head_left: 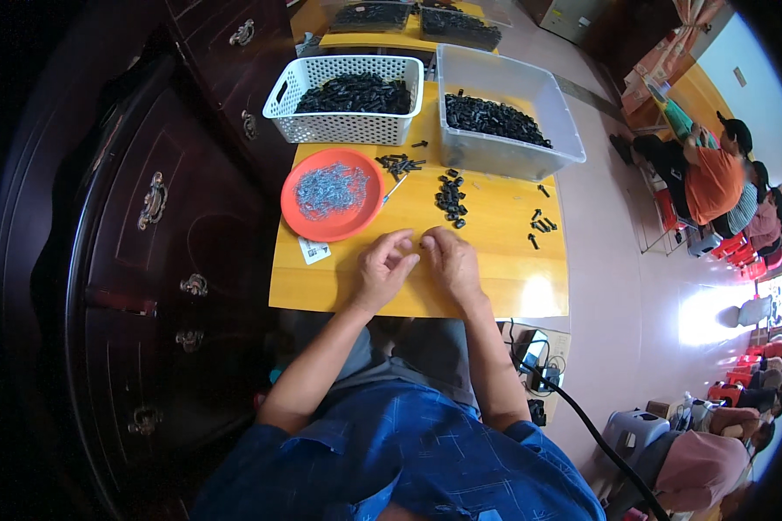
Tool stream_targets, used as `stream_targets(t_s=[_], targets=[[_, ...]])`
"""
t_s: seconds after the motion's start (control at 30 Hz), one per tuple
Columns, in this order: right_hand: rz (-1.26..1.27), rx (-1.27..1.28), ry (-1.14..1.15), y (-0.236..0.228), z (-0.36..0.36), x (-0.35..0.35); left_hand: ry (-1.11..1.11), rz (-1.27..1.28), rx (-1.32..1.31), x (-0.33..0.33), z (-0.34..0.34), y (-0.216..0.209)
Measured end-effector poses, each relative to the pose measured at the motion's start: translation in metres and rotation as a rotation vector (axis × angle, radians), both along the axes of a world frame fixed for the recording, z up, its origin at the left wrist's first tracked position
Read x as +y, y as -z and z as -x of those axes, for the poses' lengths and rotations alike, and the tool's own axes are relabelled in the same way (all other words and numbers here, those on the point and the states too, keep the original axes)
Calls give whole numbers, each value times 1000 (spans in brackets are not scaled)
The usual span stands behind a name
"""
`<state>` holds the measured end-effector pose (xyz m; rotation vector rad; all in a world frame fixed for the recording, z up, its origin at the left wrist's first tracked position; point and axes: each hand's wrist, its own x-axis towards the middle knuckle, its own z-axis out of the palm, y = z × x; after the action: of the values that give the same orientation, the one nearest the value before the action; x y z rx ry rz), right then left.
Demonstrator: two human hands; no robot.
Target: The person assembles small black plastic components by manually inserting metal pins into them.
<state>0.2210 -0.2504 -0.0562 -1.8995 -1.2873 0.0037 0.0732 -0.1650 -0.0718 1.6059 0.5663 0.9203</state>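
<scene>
My left hand (384, 269) and my right hand (453, 265) meet over the near part of the yellow table (347, 291), fingertips close together. The left fingers curl toward the thumb; anything inside is hidden. A tiny dark bit shows at the pinched right fingertips, too small to name. Left of them is a round red plate (291, 213) of thin silvery metal pieces. Just beyond my right hand lie short black plastic pieces (450, 198). A cluster of longer black pieces (398, 165) sits farther off, beside a thin pen-like stick (394, 189).
A white perforated basket (343, 130) and a clear plastic bin (504, 161), both holding black parts, stand at the far side. Several black pieces (539, 226) lie at the right. A label (314, 250) pokes from the plate. Dark cabinets flank the left; people (712, 187) sit at right.
</scene>
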Motion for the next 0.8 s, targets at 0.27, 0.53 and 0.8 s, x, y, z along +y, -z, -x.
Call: stream_targets(t_s=[0.27, 0.53, 0.8], targets=[[130, 835, -309, -4, -1, -5, 46, -245, 0, 2, 1, -7], [241, 663, -244, -20, -26, 4, 16, -212, 79, 9, 5, 7], [-10, -28, 308, -2, -117, 36, 103, 58, -9, 14, 5, 19]])
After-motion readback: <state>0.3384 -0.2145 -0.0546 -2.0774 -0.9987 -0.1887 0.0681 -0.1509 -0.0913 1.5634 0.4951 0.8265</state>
